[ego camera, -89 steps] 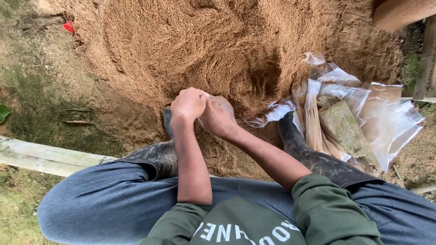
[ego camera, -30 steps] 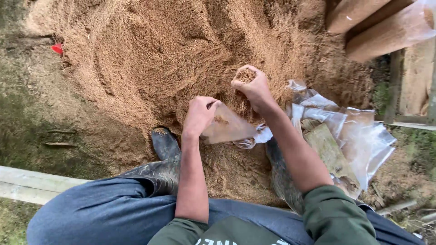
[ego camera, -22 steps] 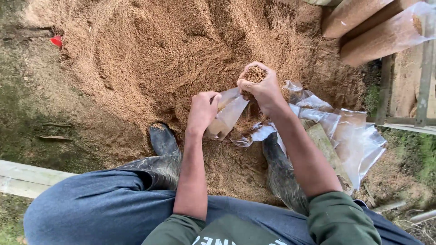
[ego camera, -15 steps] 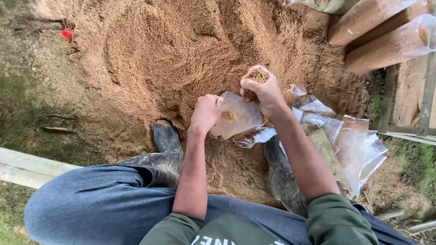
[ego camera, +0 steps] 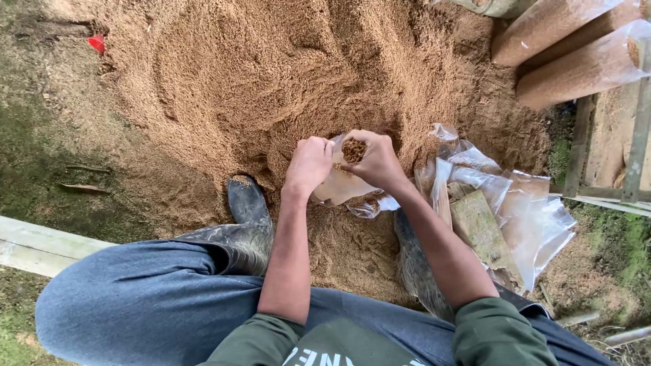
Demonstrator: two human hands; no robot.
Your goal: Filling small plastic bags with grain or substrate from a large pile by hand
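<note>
At the left edge a pale plank (ego camera: 41, 245) lies across mossy ground, with a small red scrap (ego camera: 97, 44) at the rim of the sawdust pile (ego camera: 258, 88), whose broad middle lies open ahead of the hands. A dark rubber boot (ego camera: 245, 203) stands in the sawdust just left of the left hand (ego camera: 309, 163), which pinches the mouth of a clear plastic bag (ego camera: 339, 186). The right hand (ego camera: 374, 159), touching the bag's opening, is cupped around a handful of sawdust (ego camera: 352, 149). Right of it lie loose empty bags (ego camera: 515, 210) and a wooden block (ego camera: 478, 227). Filled bag rolls (ego camera: 576, 64) crowd the upper right corner beside a wooden frame (ego camera: 637, 135).
</note>
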